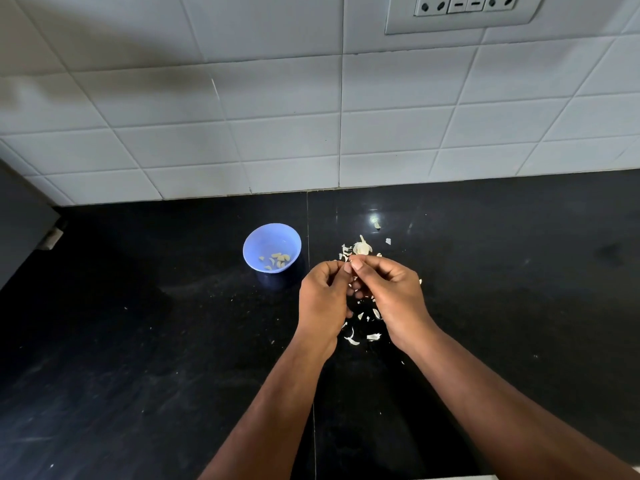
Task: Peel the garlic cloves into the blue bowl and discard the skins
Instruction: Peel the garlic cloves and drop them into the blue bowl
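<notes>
**Garlic peeling: both hands on one clove, right of the blue bowl**

Landmark: blue bowl (272, 247), upright on the black bench (138, 341), close to the tiled wall (277, 116).

- Bowl contents: several peeled cloves (278, 260) lying on its floor, pale yellow, loosely clustered.
- Left hand (323, 299): just right of the bowl and nearer the camera, fingers curled inward, thumb and fingertips pressed together on a small pale piece at the point where both hands meet.
- Right hand (391, 292): further right of the bowl, touching the left hand at the fingertips; its grip is likewise pinched on the same small piece (350, 263). Whether that piece is clove or skin cannot be told; it is mostly hidden by the fingers.
- Garlic head remnant (362, 247): right of the bowl, on the bench just beyond the fingertips, white and papery.
- Loose skins (363, 327): scattered on the bench right of the bowl, under and between the hands, with a few flakes beyond the remnant towards the wall.
- Switch plate (464, 10): on the wall, far above and right of the bowl.
</notes>
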Available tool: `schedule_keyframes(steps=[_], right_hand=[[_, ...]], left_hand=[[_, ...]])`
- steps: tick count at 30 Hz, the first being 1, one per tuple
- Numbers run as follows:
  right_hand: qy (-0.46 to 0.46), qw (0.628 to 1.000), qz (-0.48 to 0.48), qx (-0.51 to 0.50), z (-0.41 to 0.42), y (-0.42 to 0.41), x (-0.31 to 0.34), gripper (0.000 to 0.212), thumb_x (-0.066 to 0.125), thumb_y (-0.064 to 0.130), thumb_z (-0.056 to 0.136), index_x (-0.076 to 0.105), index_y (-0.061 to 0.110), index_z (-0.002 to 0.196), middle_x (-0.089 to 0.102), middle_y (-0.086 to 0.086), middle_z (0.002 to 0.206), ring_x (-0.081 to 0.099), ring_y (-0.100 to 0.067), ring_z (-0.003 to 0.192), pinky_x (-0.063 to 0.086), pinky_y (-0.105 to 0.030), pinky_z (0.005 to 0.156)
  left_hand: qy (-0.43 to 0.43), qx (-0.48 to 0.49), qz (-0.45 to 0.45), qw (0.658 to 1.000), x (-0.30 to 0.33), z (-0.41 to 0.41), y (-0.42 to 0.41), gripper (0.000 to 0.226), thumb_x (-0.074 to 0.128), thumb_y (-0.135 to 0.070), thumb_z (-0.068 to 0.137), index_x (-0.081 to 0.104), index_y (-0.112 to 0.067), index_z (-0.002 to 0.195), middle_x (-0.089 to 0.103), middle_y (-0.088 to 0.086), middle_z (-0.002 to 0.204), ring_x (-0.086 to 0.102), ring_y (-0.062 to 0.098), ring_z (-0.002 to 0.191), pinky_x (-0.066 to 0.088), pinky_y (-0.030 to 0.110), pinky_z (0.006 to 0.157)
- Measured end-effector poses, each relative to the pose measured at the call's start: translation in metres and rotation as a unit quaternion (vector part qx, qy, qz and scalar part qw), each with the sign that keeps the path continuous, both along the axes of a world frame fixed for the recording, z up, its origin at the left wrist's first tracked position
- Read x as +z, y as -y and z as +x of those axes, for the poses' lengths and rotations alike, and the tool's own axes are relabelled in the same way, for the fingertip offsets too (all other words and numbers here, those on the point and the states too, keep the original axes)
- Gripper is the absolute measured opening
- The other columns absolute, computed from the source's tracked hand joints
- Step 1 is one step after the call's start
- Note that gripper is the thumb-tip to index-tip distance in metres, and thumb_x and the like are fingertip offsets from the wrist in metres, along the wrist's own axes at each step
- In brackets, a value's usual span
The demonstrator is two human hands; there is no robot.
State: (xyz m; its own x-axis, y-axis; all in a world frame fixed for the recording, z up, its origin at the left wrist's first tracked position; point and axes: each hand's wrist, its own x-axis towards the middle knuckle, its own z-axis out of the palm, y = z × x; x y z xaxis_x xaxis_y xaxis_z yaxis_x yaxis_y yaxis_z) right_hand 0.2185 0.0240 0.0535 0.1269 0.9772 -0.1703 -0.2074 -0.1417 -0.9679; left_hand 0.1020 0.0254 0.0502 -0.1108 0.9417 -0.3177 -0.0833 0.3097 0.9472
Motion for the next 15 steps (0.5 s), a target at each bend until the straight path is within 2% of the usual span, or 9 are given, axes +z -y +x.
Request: schedule_keyframes(steps=[3,7,11,15], right_hand=[[0.015,1.000,-0.006,-0.008,-0.001,-0.001,-0.004,0.014,0.070,0.018,0.100,0.080,0.010,0.107,0.079,-0.009,0.092,0.070,-0.012,0.077,0.058,-0.027,0.074],[-0.026,0.998,-0.037,-0.036,-0.007,-0.001,-0.006,0.019,0.066,0.019,0.102,0.079,0.006,0.107,0.075,-0.006,0.085,0.066,-0.011,0.075,0.057,-0.028,0.074],[-0.079,0.993,-0.068,-0.046,-0.012,0.000,-0.004,0.021,0.064,0.020,0.104,0.077,0.004,0.103,0.067,0.001,0.071,0.060,-0.009,0.065,0.052,-0.026,0.059],[-0.052,0.996,-0.071,-0.034,-0.010,0.000,-0.005,0.021,0.063,0.019,0.104,0.076,0.003,0.099,0.063,0.000,0.066,0.057,-0.011,0.063,0.050,-0.025,0.054]], left_hand=[[-0.002,0.008,0.006,1.000,-0.003,0.005,0.002,0.015,0.061,-0.024,0.108,0.073,-0.014,0.105,0.073,0.000,0.080,0.069,0.011,0.073,0.052,0.026,0.053],[-0.007,0.029,0.014,0.999,-0.004,0.011,0.003,0.013,0.063,-0.023,0.107,0.073,-0.017,0.103,0.072,-0.004,0.076,0.068,0.007,0.071,0.057,0.031,0.056],[-0.020,0.044,0.030,0.998,-0.006,0.013,0.005,0.014,0.063,-0.022,0.107,0.073,-0.021,0.098,0.072,-0.002,0.079,0.067,0.009,0.071,0.059,0.033,0.058],[-0.007,0.033,0.025,0.999,-0.007,0.012,0.008,0.013,0.063,-0.022,0.107,0.074,-0.016,0.105,0.071,0.000,0.080,0.067,0.011,0.072,0.058,0.031,0.058]])
